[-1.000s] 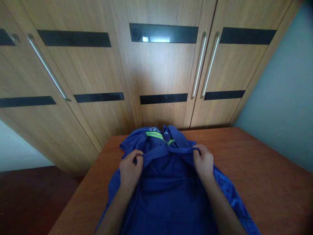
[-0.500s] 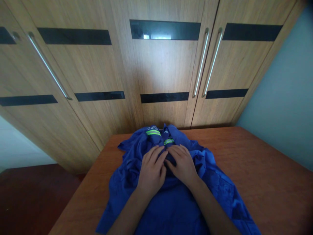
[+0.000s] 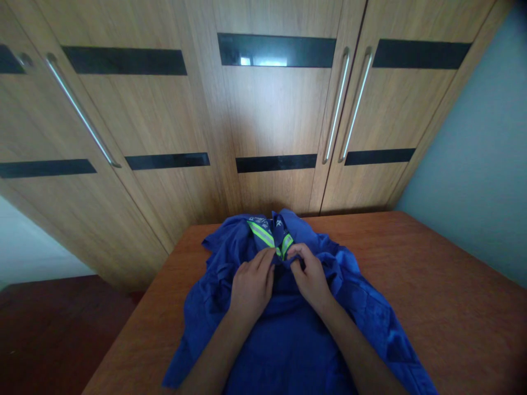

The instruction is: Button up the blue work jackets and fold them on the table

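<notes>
A blue work jacket [image 3: 288,340] with yellow-green reflective strips [image 3: 262,233] lies spread on a brown wooden table [image 3: 432,296]. My left hand [image 3: 251,285] rests on the cloth just below the collar, its fingers closed on a fold beside the strips. My right hand [image 3: 310,277] sits close beside it, fingers curled and pinching the fabric at the collar opening. Both hands meet at the middle of the garment, near its far end.
A wooden wardrobe [image 3: 267,120] with black bands and long metal handles [image 3: 335,104] stands right behind the table. A pale wall [image 3: 477,164] runs along the right. Dark red floor [image 3: 53,329] lies to the left of the table.
One second ago my hands held the jacket's edges apart. Half a second ago they lay flat together on the chest. Now their fingers curl and pinch the cloth at the collar.
</notes>
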The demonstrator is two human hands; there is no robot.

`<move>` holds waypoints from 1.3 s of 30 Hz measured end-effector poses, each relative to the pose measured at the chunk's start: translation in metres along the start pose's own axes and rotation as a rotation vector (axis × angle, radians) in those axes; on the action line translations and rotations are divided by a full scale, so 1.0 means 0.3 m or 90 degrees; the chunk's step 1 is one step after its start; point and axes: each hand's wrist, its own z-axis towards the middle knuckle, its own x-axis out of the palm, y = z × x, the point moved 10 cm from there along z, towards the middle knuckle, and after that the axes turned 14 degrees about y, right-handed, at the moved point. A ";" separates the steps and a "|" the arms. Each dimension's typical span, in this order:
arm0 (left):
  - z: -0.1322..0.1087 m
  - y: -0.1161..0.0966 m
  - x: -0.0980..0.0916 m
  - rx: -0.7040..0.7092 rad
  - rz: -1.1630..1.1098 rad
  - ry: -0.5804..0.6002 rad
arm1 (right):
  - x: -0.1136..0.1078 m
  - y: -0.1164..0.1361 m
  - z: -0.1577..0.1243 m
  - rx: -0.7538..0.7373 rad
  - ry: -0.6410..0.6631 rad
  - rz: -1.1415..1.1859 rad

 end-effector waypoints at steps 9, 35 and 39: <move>-0.002 0.069 -0.002 -0.013 -0.150 -0.007 | 0.084 0.024 -0.009 -0.051 0.114 -0.131; -0.023 0.036 0.012 0.015 -0.108 0.024 | 0.052 0.009 -0.013 -0.041 0.071 -0.136; -0.022 0.045 0.024 0.011 -0.123 0.019 | 0.056 0.008 -0.011 -0.043 0.079 -0.092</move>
